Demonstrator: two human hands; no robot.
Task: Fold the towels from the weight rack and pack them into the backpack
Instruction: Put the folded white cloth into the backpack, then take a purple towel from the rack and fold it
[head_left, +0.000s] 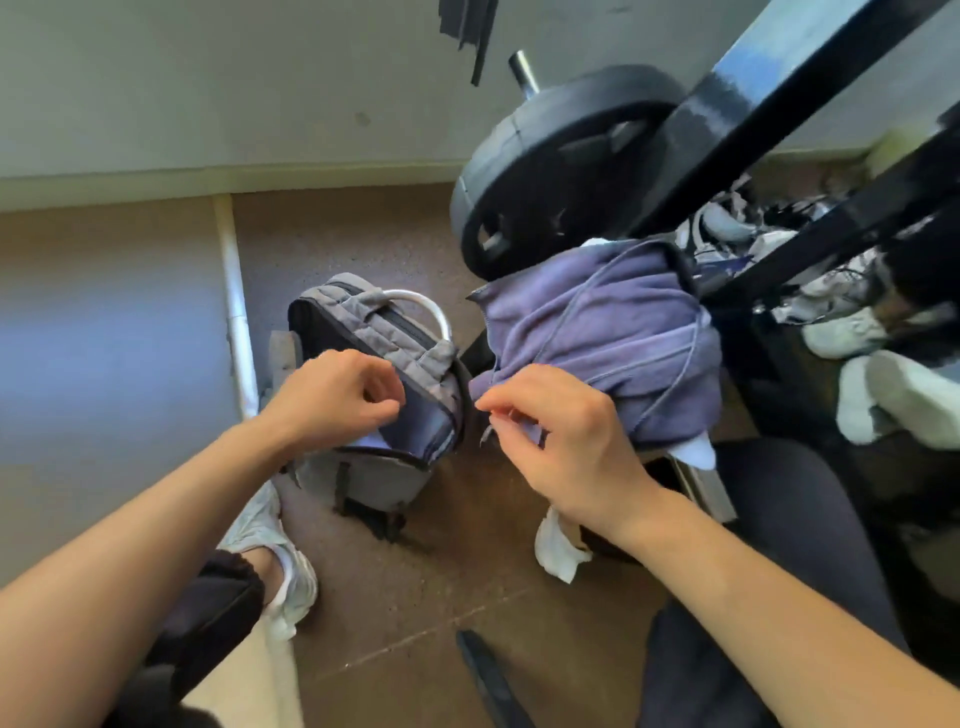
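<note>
Head view: we list one frame.
Backpack (374, 358): grey, on the floor at frame centre, top unzipped.
Purple towel (597, 332): draped over the weight rack (769, 119), right of centre, beside the backpack.
Left hand (337, 397): fingers curled at the backpack's opening; we cannot tell the grip.
Right hand (561, 441): pinches the towel's lower left edge.
Weight plate (561, 166): black, above the towel.

backpack (384, 358) left of towel (597, 332), weight plate (550, 171) behind

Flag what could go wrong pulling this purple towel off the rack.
The purple towel lies bunched against the weight plate, so it may snag when the right hand pinching its edge tugs. The backpack opening looks narrow; an unfolded towel likely won't fit.
</note>
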